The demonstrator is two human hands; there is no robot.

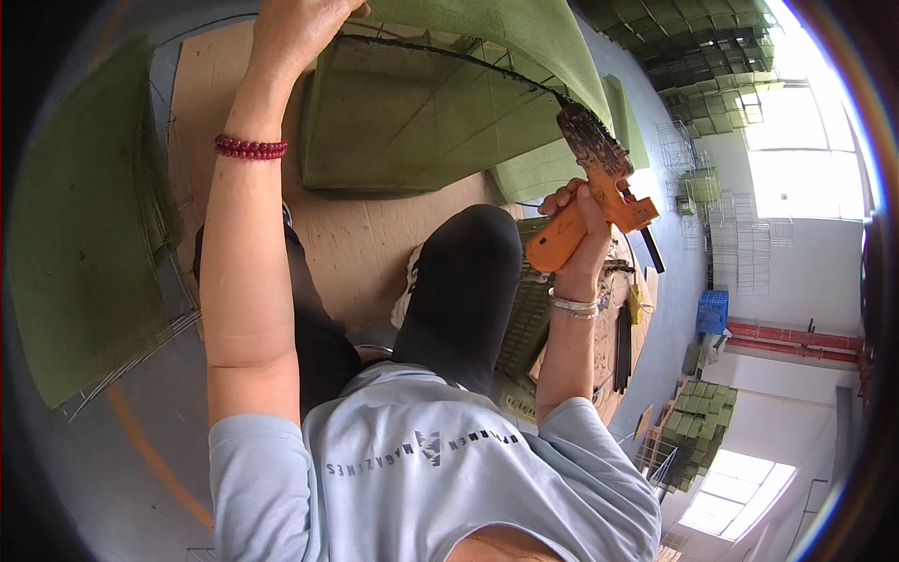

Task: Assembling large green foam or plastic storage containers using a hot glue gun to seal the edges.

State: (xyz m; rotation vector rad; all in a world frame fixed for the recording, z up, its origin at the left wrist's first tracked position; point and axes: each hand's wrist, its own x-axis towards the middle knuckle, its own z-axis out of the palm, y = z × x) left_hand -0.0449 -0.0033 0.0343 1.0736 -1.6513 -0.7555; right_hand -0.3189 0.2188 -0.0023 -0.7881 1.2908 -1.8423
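Note:
My right hand point(581, 220) grips an orange glue gun point(599, 201) with a blackened nozzle, its tip pressed against the dark wire edge of a green fabric-covered panel point(421, 112). My left hand point(295, 33) holds the upper left rim of that panel near the top of the view; a red bead bracelet sits on that wrist. A silver bangle circles my right wrist. My knees in dark trousers lie below the panel.
A sheet of brown cardboard point(365, 239) lies on the floor under the panel. Green panels point(84, 225) with wire edges lean at the left. Stacks of green panels point(698, 426) and a blue crate point(713, 309) stand at the right, beside wire frames.

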